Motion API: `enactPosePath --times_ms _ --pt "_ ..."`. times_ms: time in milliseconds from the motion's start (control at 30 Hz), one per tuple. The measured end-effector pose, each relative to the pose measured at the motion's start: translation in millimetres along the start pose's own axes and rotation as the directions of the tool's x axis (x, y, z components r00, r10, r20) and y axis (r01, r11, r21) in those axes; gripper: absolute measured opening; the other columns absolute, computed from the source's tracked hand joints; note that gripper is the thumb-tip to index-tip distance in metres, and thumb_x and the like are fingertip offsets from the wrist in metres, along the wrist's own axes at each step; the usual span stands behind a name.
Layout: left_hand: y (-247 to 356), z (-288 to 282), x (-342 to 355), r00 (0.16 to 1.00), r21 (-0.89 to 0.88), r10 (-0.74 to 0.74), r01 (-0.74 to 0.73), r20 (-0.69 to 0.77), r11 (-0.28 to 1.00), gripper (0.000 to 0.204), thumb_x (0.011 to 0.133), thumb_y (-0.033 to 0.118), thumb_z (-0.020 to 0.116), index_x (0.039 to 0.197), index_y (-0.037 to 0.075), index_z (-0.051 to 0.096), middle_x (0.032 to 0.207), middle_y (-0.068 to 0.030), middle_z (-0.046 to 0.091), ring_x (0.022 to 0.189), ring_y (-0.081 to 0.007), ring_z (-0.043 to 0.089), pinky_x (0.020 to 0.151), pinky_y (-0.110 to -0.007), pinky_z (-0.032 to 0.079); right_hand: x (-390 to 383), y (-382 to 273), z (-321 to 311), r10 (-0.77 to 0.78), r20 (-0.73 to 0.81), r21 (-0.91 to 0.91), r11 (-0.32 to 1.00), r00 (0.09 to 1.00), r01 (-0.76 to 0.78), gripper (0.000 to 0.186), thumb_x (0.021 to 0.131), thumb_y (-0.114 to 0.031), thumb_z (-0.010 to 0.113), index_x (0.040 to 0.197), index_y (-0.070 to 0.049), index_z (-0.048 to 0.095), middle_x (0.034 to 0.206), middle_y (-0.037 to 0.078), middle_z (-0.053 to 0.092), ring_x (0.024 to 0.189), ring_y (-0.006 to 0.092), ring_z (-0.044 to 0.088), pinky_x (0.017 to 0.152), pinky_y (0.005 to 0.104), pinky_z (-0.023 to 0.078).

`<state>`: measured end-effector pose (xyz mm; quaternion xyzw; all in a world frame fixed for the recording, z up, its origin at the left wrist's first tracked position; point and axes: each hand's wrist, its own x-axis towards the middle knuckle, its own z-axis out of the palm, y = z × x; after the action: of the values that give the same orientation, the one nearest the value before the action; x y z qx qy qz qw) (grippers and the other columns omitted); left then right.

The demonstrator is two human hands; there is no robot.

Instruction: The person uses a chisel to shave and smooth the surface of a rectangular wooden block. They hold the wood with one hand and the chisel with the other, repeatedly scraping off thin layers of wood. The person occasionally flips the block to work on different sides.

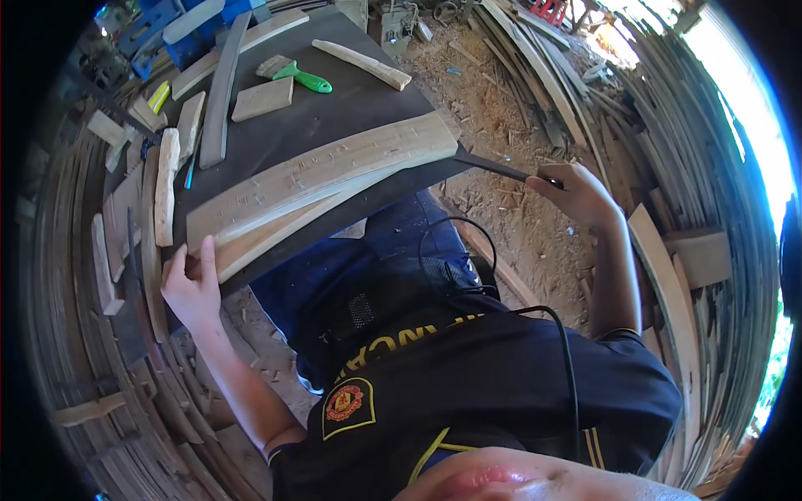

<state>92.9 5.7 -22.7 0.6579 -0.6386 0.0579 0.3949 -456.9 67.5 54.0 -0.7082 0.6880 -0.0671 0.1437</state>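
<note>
A long, pale wooden board (334,167) with small marks along its face lies across the near edge of the dark tabletop (334,117). A second, narrower board (292,230) shows beneath its near side, at a slight angle. My left hand (194,282) grips the left end of the boards, thumb on the near side; its other fingers are partly hidden. To the right, my right hand (576,194) is closed around a long dark tool (497,167), like a flat bar. The tool's far tip meets the right end of the boards; its exact kind cannot be made out.
A green-handled brush (302,77), a short wood block (263,98) and a loose strip (363,63) lie farther back on the table. Blue machinery (180,37) stands far left. Timber stacks (668,134) line the right side; chips cover the floor (476,100).
</note>
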Motion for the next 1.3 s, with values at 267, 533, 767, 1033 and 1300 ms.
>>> enactPosePath --times_ms 267,533,767,1033,1300 --pt "37.3 -35.0 24.7 0.941 0.107 -0.185 0.161 0.283 0.981 0.058 0.098 0.050 0.059 0.082 -0.005 0.069 0.066 -0.0203 0.062 0.062 -0.0349 0.063 0.062 -0.044 0.047 12.8 -24.6 -21.9 -0.024 0.005 0.221 0.975 1.000 0.022 0.041 0.101 -0.035 0.058 0.083 0.001 0.064 0.068 0.022 0.057 0.063 0.0360 0.055 0.062 0.0437 0.044" --pt "38.1 -46.0 64.2 0.848 0.154 -0.279 0.234 0.451 0.960 0.075 0.096 0.059 0.057 0.061 -0.008 0.059 0.053 -0.0179 0.053 0.055 -0.0292 0.057 0.063 -0.045 0.047 32.4 -41.0 -25.6 -0.171 -0.044 -0.079 0.983 0.984 0.168 0.046 0.101 -0.039 0.056 0.078 0.000 0.062 0.066 0.021 0.058 0.068 0.0391 0.061 0.065 0.0478 0.046" --pt "24.2 -37.7 76.6 0.807 0.128 -0.271 0.239 0.525 0.962 0.074 0.096 0.057 0.058 0.063 -0.010 0.060 0.053 -0.0145 0.051 0.055 -0.0202 0.052 0.063 -0.042 0.047 52.4 -61.7 -39.1 -0.142 -0.095 -0.200 0.972 0.985 0.121 0.041 0.098 -0.041 0.060 0.084 -0.003 0.066 0.068 0.017 0.064 0.070 0.0393 0.065 0.067 0.0487 0.049" --pt "13.7 -30.9 74.9 0.821 0.102 -0.240 0.219 0.517 0.970 0.073 0.097 0.056 0.058 0.068 -0.011 0.062 0.055 -0.0142 0.051 0.057 -0.0195 0.052 0.064 -0.042 0.047 59.3 -62.0 -58.0 -0.271 -0.059 -0.402 0.887 0.961 0.226 0.023 0.094 -0.032 0.065 0.097 -0.010 0.071 0.073 0.014 0.067 0.074 0.0372 0.066 0.067 0.0482 0.050" --pt "20.1 -34.0 81.6 0.772 0.126 -0.291 0.268 0.565 0.955 0.074 0.095 0.060 0.057 0.068 -0.008 0.065 0.059 -0.0139 0.055 0.059 -0.0197 0.054 0.066 -0.041 0.047 80.4 -89.2 -77.7 -0.519 -0.112 -0.756 0.598 0.848 0.266 0.024 0.089 -0.027 0.067 0.112 -0.021 0.073 0.079 0.007 0.067 0.077 0.0281 0.068 0.068 0.0428 0.053"
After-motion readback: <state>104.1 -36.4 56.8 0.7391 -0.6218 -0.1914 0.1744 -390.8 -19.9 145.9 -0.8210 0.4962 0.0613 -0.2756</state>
